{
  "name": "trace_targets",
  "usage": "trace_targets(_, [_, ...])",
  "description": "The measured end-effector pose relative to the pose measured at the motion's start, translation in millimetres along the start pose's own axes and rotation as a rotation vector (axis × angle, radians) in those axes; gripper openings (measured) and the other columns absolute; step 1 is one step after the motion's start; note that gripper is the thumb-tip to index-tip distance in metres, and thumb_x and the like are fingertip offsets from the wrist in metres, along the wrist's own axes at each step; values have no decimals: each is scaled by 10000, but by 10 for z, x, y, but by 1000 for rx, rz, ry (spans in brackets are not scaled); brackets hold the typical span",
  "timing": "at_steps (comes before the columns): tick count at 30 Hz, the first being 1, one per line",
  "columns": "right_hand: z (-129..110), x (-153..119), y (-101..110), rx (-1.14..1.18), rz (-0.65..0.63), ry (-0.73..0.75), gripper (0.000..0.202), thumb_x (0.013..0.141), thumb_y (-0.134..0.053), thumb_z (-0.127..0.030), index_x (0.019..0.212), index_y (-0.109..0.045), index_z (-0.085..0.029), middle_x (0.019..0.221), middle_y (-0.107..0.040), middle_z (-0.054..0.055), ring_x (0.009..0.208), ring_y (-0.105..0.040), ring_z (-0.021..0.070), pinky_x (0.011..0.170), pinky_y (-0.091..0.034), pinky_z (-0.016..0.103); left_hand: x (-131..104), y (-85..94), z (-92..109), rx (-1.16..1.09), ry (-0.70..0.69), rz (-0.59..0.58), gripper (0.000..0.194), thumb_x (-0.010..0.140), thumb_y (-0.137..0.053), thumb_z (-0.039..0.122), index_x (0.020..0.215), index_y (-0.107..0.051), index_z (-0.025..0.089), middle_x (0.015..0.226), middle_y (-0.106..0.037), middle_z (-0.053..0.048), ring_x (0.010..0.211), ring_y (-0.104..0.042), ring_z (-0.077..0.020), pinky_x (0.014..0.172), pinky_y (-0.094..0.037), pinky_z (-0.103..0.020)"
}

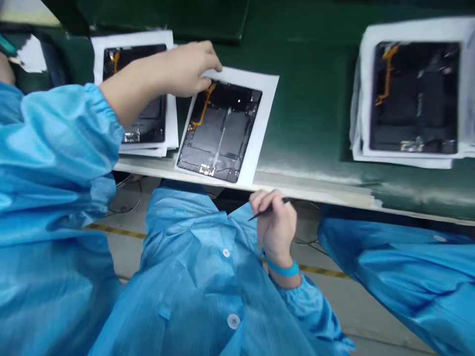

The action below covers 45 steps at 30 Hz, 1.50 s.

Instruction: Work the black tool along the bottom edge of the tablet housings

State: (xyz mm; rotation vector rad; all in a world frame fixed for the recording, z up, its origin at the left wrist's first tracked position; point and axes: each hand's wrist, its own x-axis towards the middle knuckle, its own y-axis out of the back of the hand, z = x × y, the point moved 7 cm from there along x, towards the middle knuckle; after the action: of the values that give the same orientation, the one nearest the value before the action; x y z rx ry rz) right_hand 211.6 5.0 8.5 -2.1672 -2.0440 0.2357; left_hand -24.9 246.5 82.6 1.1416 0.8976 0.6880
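Observation:
My left hand (187, 69) reaches in from the left, its fingers and thumb on the upper left corner of a white sheet (265, 104). On this tilted sheet lies a black, opened tablet-like device (218, 131) with an orange ribbon cable and small metallic parts along its bottom. The sheet's lower edge lies at the table's front edge. My right hand (276, 222), with a blue band at the wrist, is held below the table edge. It pinches a thin, dark, pointed tool (261, 214), whose tip points left.
Similar devices on stacked white sheets stand at the left (152, 116) and right (415, 99) of the green table (308, 99). Blue clothing of a person (408, 272) is at the right. At the far left edge, part of another person's hand (5, 71) shows.

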Motion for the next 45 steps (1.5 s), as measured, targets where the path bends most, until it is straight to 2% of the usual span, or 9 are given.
trace_targets(6, [201, -278, -51, -56, -138, -184, 499, 1095, -585, -606, 726, -577, -270, 727, -664, 35, 724, -618, 242, 714, -499, 397, 390, -23, -494, -73, 126, 14, 498, 1030, -685, 145, 1528, -695, 139, 1423, -754, -26, 1263, -656, -187, 1269, -490, -363])
trace_targets(12, [-130, -6, 20, -400, -204, -30, 477, 1174, -475, -570, 867, -685, -271, 878, -740, 55, 838, -666, 243, 804, -498, 399, 516, -200, -735, -250, 237, 8, 72, 904, -725, 216, 930, -736, 150, 802, -647, -25, 1088, -735, -333, 1124, -537, -496])
trace_targets(17, [-266, 555, -41, -751, -254, 147, 359, 1147, -499, -490, 848, -507, -290, 841, -640, 48, 815, -615, 268, 784, -455, 419, 367, -267, -802, -682, 336, 296, 165, 853, -758, 220, 780, -611, 235, 719, -579, -33, 1060, -705, -348, 1054, -527, -483])
trace_targets(22, [-66, 873, -181, -949, -283, 201, 359, 1034, -601, -374, 818, -320, -316, 804, -490, 24, 801, -506, 273, 782, -397, 416, 98, -307, -678, -1062, 355, 330, 171, 1023, -753, 333, 976, -636, 218, 714, -633, 31, 928, -695, -199, 922, -571, -415])
trace_targets(28, [33, 909, -164, -905, -235, 204, 347, 1020, -597, -347, 824, -313, -312, 781, -483, 8, 778, -507, 257, 781, -405, 392, -388, -444, -392, -1597, 398, 382, 206, 1114, -601, 214, 963, -723, 143, 961, -810, -106, 972, -771, -231, 974, -618, -383])
trace_targets(35, [22, 1089, 9, -739, -129, 186, 434, 952, -716, -488, 784, -364, -298, 820, -552, 8, 805, -550, 232, 810, -432, 391, -616, -689, 71, -1655, 315, 399, 217, 1179, -566, 299, 1115, -735, 181, 1088, -838, -60, 1020, -797, -223, 1043, -609, -347])
trace_targets(39, [14, 1328, 139, -508, -5, 106, 616, 844, -782, -754, 807, -383, -287, 1050, -656, 60, 933, -619, 220, 870, -527, 396, -579, -551, 225, -1658, 244, 509, 210, 1196, -541, 272, 1134, -721, 184, 1114, -837, -54, 1067, -795, -216, 1005, -598, -300])
trace_targets(42, [4, 1361, 49, -375, -33, 42, 716, 817, -751, -882, 833, -353, -287, 951, -613, 8, 860, -619, 181, 793, -564, 342, -607, -418, 249, -1643, 247, 541, 231, 1199, -534, 301, 1168, -732, 186, 1035, -830, -49, 977, -801, -232, 925, -612, -310])
trace_targets(45, [10, 1291, -212, -109, -122, -85, 770, 749, -883, -828, 850, -347, -284, 813, -484, -63, 704, -532, 118, 659, -520, 251, -749, -253, 84, -1545, 276, 588, 237, 1186, -551, 277, 1159, -759, 166, 986, -824, -48, 986, -804, -242, 939, -618, -312])
